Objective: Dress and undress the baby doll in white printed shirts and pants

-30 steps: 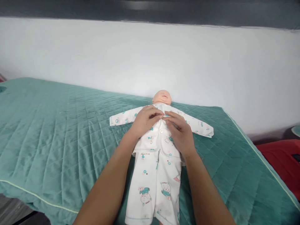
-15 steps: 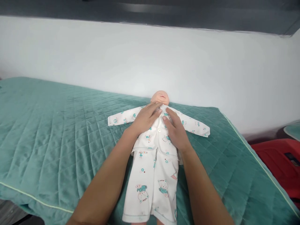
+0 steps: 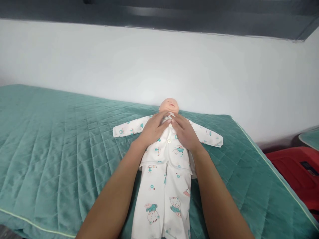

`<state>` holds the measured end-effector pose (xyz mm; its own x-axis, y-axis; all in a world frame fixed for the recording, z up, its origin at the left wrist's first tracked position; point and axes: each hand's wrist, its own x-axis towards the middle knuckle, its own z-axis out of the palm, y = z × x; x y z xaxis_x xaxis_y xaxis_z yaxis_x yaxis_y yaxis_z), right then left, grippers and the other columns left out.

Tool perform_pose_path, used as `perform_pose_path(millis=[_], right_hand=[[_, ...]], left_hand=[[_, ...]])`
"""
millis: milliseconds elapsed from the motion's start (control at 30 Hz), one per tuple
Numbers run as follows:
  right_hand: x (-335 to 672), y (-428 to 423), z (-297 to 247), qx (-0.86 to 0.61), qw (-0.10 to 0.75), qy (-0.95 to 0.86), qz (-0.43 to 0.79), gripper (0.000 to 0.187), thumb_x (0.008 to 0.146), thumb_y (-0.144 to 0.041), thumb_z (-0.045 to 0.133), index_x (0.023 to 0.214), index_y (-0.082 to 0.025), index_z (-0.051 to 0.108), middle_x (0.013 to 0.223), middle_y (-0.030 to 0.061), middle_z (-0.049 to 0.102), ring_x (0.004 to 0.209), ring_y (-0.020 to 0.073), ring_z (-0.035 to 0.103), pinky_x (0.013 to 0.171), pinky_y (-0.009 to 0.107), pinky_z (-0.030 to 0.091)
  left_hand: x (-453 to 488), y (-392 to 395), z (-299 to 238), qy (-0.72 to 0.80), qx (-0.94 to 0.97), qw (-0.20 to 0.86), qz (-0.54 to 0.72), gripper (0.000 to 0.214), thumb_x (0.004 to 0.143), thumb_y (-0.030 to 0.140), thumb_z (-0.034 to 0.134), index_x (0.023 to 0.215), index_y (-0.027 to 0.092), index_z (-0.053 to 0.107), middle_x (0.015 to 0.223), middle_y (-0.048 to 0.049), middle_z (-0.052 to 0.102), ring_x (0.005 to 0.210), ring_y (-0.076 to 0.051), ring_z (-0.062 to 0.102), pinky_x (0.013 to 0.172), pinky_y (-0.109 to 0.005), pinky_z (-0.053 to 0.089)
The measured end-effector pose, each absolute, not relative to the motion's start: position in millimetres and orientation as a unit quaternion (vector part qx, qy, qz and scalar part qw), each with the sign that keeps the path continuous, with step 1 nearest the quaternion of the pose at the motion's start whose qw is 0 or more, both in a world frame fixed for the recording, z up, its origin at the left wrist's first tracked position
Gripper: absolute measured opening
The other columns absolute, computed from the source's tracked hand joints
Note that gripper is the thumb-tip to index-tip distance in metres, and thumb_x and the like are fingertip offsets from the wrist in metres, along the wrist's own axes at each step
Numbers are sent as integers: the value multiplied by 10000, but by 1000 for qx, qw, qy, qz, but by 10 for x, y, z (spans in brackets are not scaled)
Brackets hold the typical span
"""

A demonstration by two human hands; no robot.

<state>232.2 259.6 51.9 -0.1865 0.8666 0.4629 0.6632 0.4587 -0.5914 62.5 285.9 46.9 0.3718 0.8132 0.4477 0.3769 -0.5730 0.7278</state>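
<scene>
A baby doll point(image 3: 169, 105) lies on its back on a green quilted bed cover point(image 3: 57, 139), head toward the wall. It wears a white printed shirt point(image 3: 171, 149) with buttons and matching trousers point(image 3: 161, 199); the sleeves spread out to both sides. My left hand point(image 3: 152, 128) and my right hand point(image 3: 184, 132) rest on the doll's upper chest, fingertips meeting at the collar just below the chin. The fingers of both hands are curled and pinch the shirt's front edges there.
A white wall point(image 3: 124, 63) runs behind the bed. The cover's piped edge falls away at the right point(image 3: 269, 166) and at the front left. A red object point(image 3: 296, 169) stands on the floor to the right of the bed.
Both hands have moved up the shirt front from mid-chest to the collar, and their fingertips have come together under the doll's chin. The view has shifted slightly.
</scene>
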Motion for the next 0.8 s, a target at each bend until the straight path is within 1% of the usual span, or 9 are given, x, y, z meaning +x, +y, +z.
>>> perform_pose_path(millis=[100,167,333,433,500,567,633,733,800], right_hand=[[2298,2543,555,-498,413,-747,153,396,1032,-436,368,1185,-281,699,1361,41,632,1321,243,519,1132,446,372],[2302,2533,555,-493,422,-742,166,372,1026,-429,396,1174,-287,706,1350,29,639,1314,235,528,1131,428,378],[2396,2573,450,-492,441,-721,208,409,983,-530,466,1274,-335,676,1496,-10,527,1430,231,416,1211,467,281],[2485,2583,318,-480,468,-707,226,474,985,-577,422,1298,-315,664,1514,3,513,1442,207,406,1229,443,258],[2579,2567,211,-503,467,-700,196,519,999,-576,374,1353,-286,621,1532,30,492,1455,202,386,1236,448,237],[2727,2529,101,-549,425,-706,138,547,1020,-547,315,1424,-261,548,1566,59,445,1483,217,337,1243,498,180],[2929,2465,7,-598,353,-716,72,561,1029,-508,287,1484,-238,470,1597,87,392,1509,250,279,1232,566,133],[3266,2322,-78,-656,251,-711,5,596,1021,-483,310,1544,-204,361,1632,118,313,1527,296,220,1207,614,155],[3459,2208,-98,-689,203,-695,-13,612,1021,-480,302,1561,-192,321,1638,126,297,1524,302,228,1200,613,187]], left_hand=[[610,2848,471,379,786,267,409,440,1001,418,440,1398,248,526,1464,-57,559,1374,-215,484,1164,-385,374],[599,2843,475,379,787,265,407,440,1004,409,434,1398,238,530,1460,-65,563,1372,-214,486,1167,-390,370],[608,2858,492,370,796,249,410,424,1011,367,403,1373,223,568,1434,-65,590,1349,-203,506,1167,-403,371],[623,2893,464,362,806,239,404,420,1010,377,392,1344,231,599,1441,-51,589,1362,-197,500,1187,-409,347],[591,2914,404,403,796,222,393,438,1018,398,356,1340,234,603,1468,-48,566,1395,-208,470,1223,-454,276],[488,2922,305,477,774,187,373,474,1033,409,286,1357,241,588,1496,-49,538,1432,-228,428,1244,-529,173],[302,2912,181,526,770,140,333,501,1040,399,242,1405,236,543,1531,-57,496,1455,-234,394,1245,-551,127],[-86,2863,-2,556,788,48,260,519,1023,410,320,1501,241,429,1601,-60,390,1504,-266,298,1245,-561,98],[-355,2822,-91,580,783,17,226,588,989,437,419,1541,245,358,1622,-76,346,1517,-293,261,1237,-586,81]])
